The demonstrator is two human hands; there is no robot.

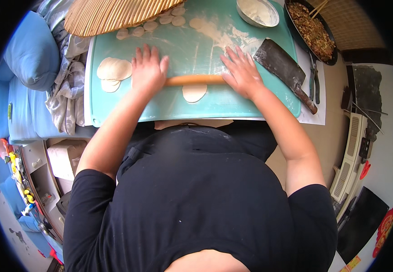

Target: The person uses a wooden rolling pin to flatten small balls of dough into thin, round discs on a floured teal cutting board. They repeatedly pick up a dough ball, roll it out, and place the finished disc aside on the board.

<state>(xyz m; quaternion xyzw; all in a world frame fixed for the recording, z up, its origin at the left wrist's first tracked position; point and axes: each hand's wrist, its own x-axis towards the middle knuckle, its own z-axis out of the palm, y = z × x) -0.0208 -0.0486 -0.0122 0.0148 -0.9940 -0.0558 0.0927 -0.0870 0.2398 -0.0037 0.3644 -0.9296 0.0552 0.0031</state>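
Note:
A wooden rolling pin (194, 80) lies crosswise on the teal board (242, 108), over the far part of a round dough wrapper (194, 93). My left hand (147, 70) rests flat on the pin's left end, fingers stretched forward. On its right end lies my right hand (244, 73), palm down with fingers spread. Both palms hide the pin's ends. Beside my left hand is a small pile of rolled dough wrappers (114, 70). To the right of my right hand lies a floury cleaver (280, 63) with its handle toward me.
At the far left a round stalk tray (115, 18) overhangs small dough discs (150, 26). Loose flour (223, 36) is scattered near a metal bowl of flour (257, 12). A black pan of minced filling (312, 34) with chopsticks stands far right. Blue cushions (32, 52) lie left.

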